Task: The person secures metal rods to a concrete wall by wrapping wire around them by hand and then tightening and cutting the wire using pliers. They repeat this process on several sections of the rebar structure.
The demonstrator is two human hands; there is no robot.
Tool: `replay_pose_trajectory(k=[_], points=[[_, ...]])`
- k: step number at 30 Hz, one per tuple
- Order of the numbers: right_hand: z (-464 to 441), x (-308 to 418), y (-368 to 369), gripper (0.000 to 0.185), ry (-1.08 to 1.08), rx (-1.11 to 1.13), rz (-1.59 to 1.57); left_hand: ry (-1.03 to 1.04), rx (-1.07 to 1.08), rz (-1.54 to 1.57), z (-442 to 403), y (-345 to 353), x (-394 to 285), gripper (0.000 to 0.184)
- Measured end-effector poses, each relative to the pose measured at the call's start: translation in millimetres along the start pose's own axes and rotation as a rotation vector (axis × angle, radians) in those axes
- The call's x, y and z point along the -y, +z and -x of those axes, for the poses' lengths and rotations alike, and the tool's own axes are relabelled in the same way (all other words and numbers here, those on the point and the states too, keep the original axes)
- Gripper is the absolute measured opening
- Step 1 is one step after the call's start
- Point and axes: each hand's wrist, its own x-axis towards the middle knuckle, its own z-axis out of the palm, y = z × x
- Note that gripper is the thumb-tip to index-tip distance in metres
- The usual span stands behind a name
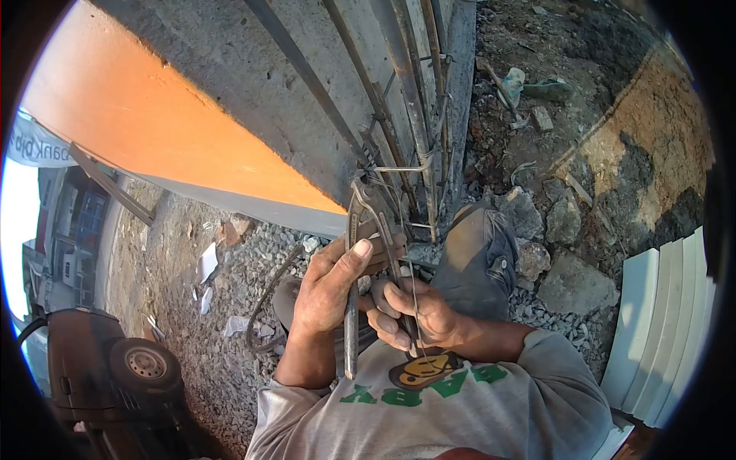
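Note:
A pair of pincers stands with its head up among the steel bars, its two handles apart and pointing down toward my shirt. My left hand is closed around it, thumb laid along the left handle and fingers passing behind. Lower down, my right hand has its fingers curled on the right handle. Thin wire runs down past the right hand's fingers; whether they pinch it I cannot tell. The jaws are beside a stirrup crossing the upright rebar. What the jaws touch is unclear.
A concrete wall with an orange face rises at the left of the bars. Gravel covers the ground, with broken concrete chunks at right. A parked vehicle stands lower left; pale ribbed panels lie at right.

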Motion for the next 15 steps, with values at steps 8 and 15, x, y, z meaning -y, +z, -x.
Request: replay_pose_trajectory(k=[8, 15], points=[[-1.8, 3.1, -2.7, 0.032, -0.043, 0.023, 0.12, -0.02, 0.014, 0.282, -13.0, 13.5, 13.5, 0.053], [35.4, 26.6, -23.3, 0.043, 0.022, -0.433, 0.682, 0.034, -0.031, 0.163, -25.0, 12.4, 38.7, 0.021]])
